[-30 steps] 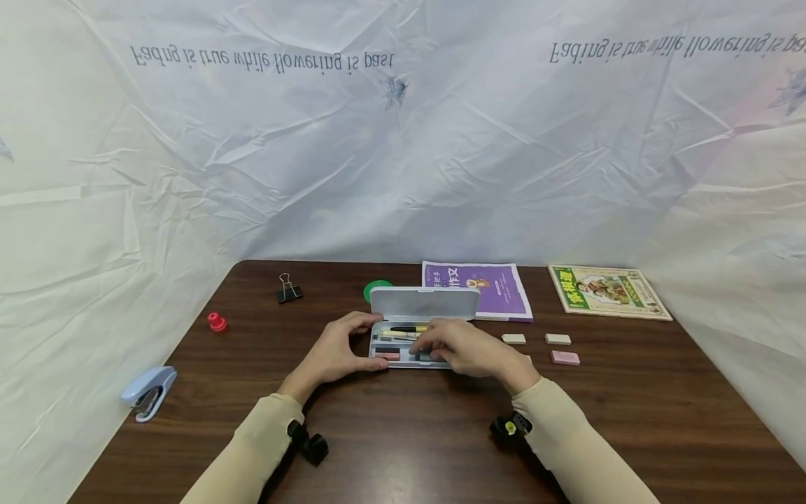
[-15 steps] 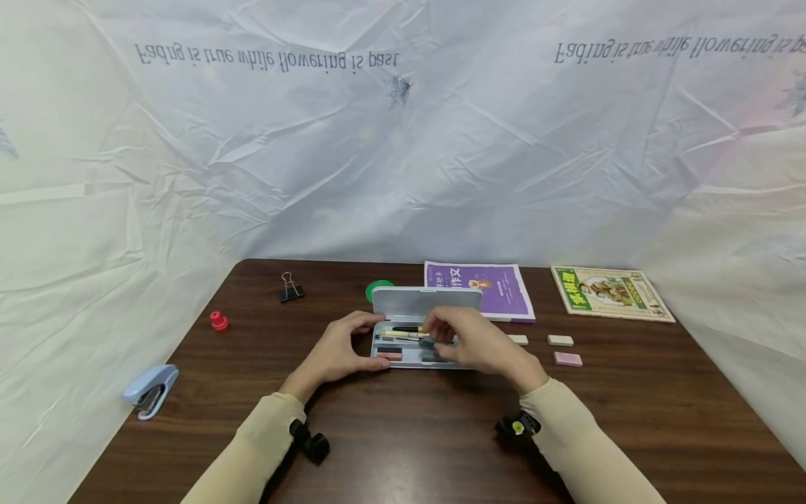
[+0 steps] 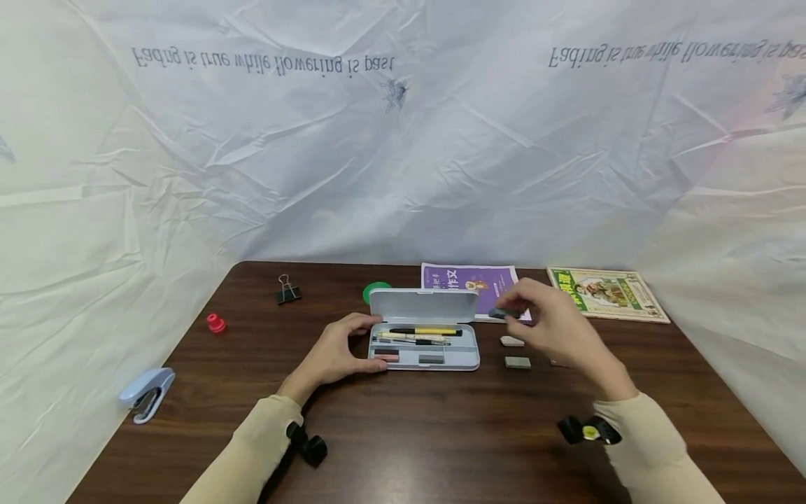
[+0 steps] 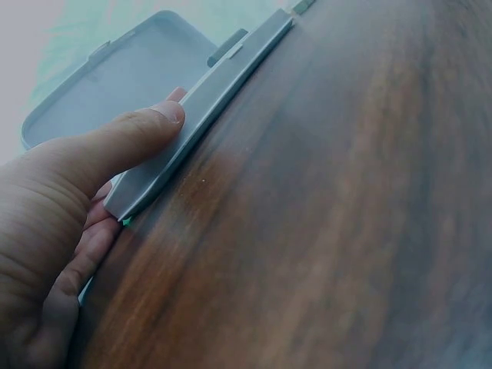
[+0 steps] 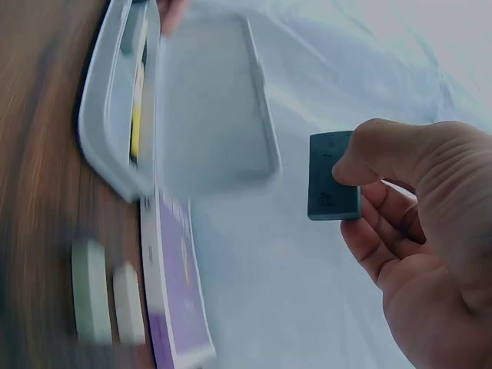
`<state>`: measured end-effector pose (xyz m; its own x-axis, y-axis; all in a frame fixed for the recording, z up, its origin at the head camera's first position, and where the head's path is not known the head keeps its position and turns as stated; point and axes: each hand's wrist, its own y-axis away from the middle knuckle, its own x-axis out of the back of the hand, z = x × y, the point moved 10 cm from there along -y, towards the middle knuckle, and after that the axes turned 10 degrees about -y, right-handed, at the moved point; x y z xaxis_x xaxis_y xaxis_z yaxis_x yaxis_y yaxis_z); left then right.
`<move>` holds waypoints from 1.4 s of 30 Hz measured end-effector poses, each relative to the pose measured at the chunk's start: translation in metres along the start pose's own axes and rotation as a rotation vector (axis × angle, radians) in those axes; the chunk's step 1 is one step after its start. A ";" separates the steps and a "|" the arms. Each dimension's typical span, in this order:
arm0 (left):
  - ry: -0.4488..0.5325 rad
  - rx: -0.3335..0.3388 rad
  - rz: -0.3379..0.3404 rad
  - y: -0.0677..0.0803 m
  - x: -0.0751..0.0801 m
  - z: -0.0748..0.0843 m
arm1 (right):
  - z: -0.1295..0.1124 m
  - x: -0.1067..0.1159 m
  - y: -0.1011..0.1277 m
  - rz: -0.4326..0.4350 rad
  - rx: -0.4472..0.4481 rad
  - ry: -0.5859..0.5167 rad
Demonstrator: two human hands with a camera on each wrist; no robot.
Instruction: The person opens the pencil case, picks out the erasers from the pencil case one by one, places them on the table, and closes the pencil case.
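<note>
On the tabletop (image 3: 403,434), head view: left hand (image 3: 334,353) grips the open pencil case (image 3: 423,336) at its 9 o'clock end; right hand (image 3: 554,325) pinches a dark eraser (image 3: 504,313) above the purple book (image 3: 472,280). Left wrist view: thumb (image 4: 131,134) clamps the case's rim. Right wrist view: fingertips (image 5: 369,154) pinch the eraser at the case's 3 o'clock.

Cream long sleeves (image 3: 252,448), black wrist-mounted cameras (image 3: 588,430) (one with a yellow dot)
</note>
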<state>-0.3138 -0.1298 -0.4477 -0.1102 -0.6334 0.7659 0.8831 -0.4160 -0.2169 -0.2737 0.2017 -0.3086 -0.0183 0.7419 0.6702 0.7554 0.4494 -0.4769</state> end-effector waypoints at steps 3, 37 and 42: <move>-0.003 0.002 0.000 0.002 0.001 -0.001 | 0.007 0.019 0.014 0.031 -0.020 0.039; 0.019 -0.019 0.002 0.002 0.002 0.007 | 0.069 0.020 0.137 -0.027 -0.162 0.132; 0.016 -0.020 0.003 0.001 0.002 0.007 | 0.068 0.020 0.136 -0.045 -0.186 0.154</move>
<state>-0.3098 -0.1275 -0.4423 -0.1148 -0.6452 0.7553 0.8743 -0.4266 -0.2315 -0.2159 0.3113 -0.3981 0.0346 0.6320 0.7742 0.8641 0.3703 -0.3409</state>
